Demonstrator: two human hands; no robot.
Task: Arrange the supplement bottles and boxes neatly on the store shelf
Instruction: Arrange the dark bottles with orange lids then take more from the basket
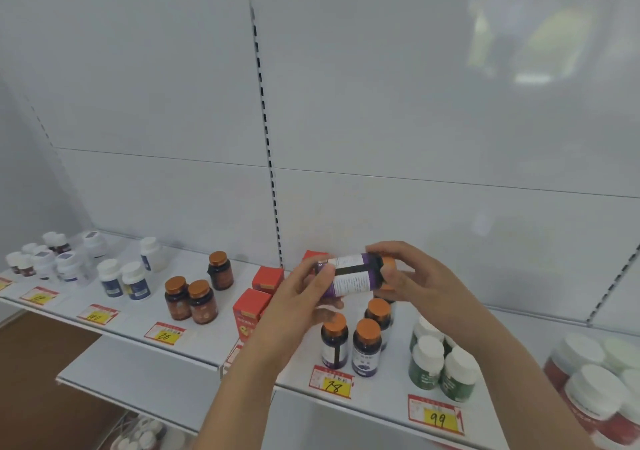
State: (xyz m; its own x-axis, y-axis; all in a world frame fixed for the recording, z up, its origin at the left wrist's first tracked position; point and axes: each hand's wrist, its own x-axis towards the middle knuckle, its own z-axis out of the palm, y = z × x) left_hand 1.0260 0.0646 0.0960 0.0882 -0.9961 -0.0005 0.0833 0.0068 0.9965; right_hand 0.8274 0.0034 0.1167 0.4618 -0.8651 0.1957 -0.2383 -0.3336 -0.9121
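Both hands hold one purple bottle (353,274) on its side above the shelf (194,342), its long axis running left to right and tilted slightly, the orange cap toward the right. The left hand (304,297) pinches the bottle's base end, thumb on the label and fingers curled beneath. The right hand (412,276) wraps the cap end, fingers curled over the top and thumb against the cap. The label's printed panel faces the camera, white text block with a dark band across it.

Directly under the held bottle, three matching purple bottles (363,342) stand upright on the shelf, caps up, behind the price tag (332,382) marked 78. Left of the held bottle stand red boxes (252,307), partly hidden by the left forearm; one more shows just behind the bottle. Farther left of it are three brown bottles (197,293) with orange caps, then white-capped blue bottles (124,280). Right of the held bottle and lower, green bottles (440,366) with white caps stand clustered behind a tag reading 99.
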